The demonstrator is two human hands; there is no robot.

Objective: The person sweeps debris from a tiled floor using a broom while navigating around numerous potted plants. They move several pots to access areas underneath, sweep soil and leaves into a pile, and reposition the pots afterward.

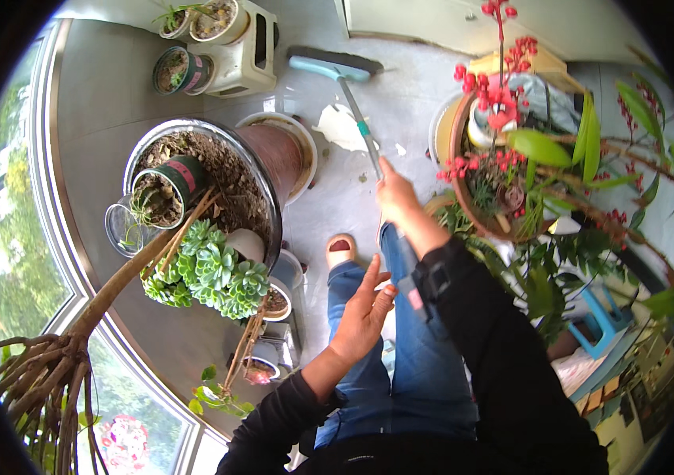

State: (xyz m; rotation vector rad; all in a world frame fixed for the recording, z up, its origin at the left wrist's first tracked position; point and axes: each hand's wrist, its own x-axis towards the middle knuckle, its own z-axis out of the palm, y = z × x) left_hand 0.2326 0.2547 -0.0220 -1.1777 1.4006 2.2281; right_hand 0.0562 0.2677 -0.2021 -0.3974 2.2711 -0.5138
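Observation:
My right hand [397,193] is closed around the grey pole of a push broom [329,68], whose light blue head with dark bristles lies on the tiled floor near the far door. The pole slants back past my right forearm. Off the pole, my left hand [362,314] hovers above my jeans with its fingers spread and nothing in it. A torn white sheet-like piece [340,126] lies on the floor beside the pole, with a small white scrap [400,149] to its right.
On the left, a large planter [277,208] holds soil, succulents [212,270] and a tipped green pot [164,190]. A white stool [248,65] bears small pots at the back left. A big terracotta pot [461,172] with red-berried stems stands right; a blue plastic stool [595,323] is lower right.

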